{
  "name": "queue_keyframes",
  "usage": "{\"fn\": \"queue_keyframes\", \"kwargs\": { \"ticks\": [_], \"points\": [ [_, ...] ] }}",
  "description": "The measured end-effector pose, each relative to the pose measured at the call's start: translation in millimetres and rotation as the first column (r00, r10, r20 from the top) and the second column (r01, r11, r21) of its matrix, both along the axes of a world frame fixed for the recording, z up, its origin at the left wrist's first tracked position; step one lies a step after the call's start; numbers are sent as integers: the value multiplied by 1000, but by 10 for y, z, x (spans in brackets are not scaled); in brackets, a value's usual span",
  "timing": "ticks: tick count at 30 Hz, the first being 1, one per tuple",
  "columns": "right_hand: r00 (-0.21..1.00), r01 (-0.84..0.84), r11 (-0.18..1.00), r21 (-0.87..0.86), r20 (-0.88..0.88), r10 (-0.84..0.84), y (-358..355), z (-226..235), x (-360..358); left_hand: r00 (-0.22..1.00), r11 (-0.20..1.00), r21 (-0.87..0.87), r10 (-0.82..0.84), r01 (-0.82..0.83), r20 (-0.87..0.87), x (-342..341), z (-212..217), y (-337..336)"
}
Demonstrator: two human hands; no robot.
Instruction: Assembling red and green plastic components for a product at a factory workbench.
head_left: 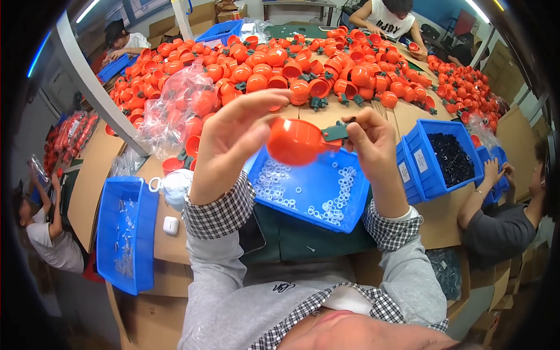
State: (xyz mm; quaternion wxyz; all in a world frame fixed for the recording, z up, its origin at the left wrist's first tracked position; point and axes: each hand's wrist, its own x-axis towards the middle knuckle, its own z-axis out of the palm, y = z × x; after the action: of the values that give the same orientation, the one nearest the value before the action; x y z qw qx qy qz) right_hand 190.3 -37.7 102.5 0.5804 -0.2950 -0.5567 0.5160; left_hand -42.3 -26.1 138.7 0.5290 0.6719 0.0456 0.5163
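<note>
Held up in front of me is a glossy orange-red plastic cup (291,143) with a dark green fitting (334,133) on its right side. My right hand (373,143) pinches that fitting between thumb and fingers. Around the cup's left side, my left hand (224,140) has its fingers stretched out and apart; whether the thumb touches the cup I cannot tell. Below both hands sits a blue bin (291,214) with many small white rings (335,207) in it, partly hidden by the cup and my arms.
A big heap of similar orange cups (256,67) covers the far table. Plastic bags (175,108) lie left. A blue bin (108,233) of small clear parts, a white earphone case (170,226) and a blue bin (429,157) of black parts flank me. Co-workers sit around.
</note>
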Motion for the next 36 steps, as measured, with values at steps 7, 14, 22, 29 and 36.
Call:
{"fn": "queue_keyframes", "kwargs": {
  "ticks": [7,14,22,29,36],
  "points": [
    [930,245,764,597,79,-360,-143,-77,-125,895,884,-425,-20,-193,-446,-18,-100,117],
    [990,8,999,51,-139,-1,34,61,71,926,922,337,281,-188,-252,47,-85,36],
    [956,-32,983,181,-282,83,15,67,137,982,956,223,188,-188,24,162,-115,-129],
    [895,63,932,356,-434,105,-36,182,439,564,783,620,533,-45,-631,366,-731,-715],
    [928,-23,936,352,-340,151,-16,112,459,410,893,380,261,240,-874,388,-1547,-1095]
  ]
}}
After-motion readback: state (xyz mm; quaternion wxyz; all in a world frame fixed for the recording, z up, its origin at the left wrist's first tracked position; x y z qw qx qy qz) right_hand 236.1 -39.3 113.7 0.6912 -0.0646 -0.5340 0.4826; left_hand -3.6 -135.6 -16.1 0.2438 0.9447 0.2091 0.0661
